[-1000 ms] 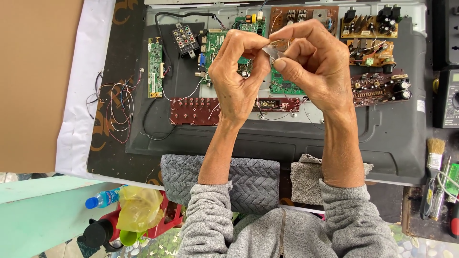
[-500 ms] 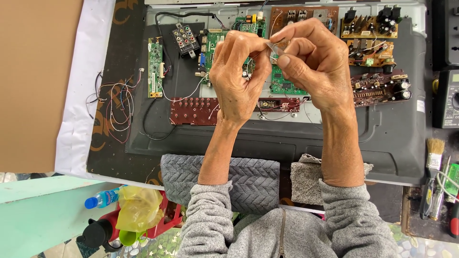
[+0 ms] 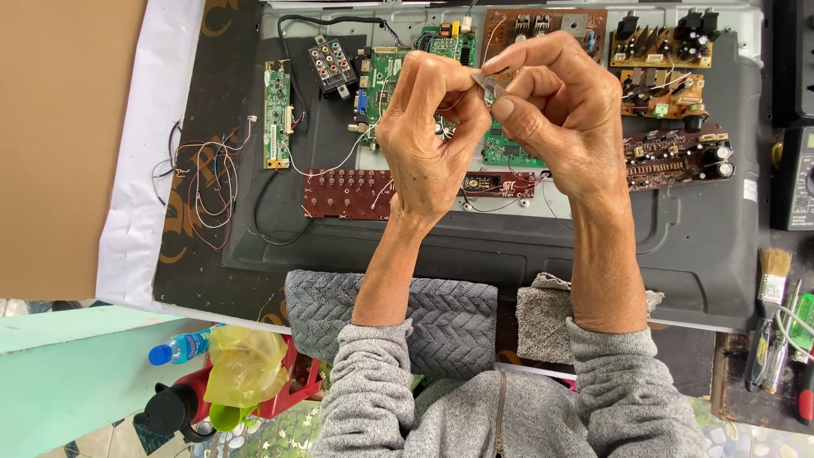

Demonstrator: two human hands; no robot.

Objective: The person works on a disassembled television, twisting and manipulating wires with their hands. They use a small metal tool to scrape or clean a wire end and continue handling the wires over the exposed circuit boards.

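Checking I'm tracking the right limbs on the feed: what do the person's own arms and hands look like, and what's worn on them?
Both hands, the left hand and the right hand, are bare: no gloves, rings or watch show. The forearms are bare too, with grey knit sleeves pushed up toward the elbows, ending in ribbed cuffs. The grey top has a centre zip.

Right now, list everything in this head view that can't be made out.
- The small thing pinched between left hand and right hand: too small and mostly covered by fingertips to name.
- The green circuit board behind the hands: its middle is hidden by both hands.
- The black meter: cut off by the right edge.
- The paintbrush and tools beside it: partly cut off at the right edge.
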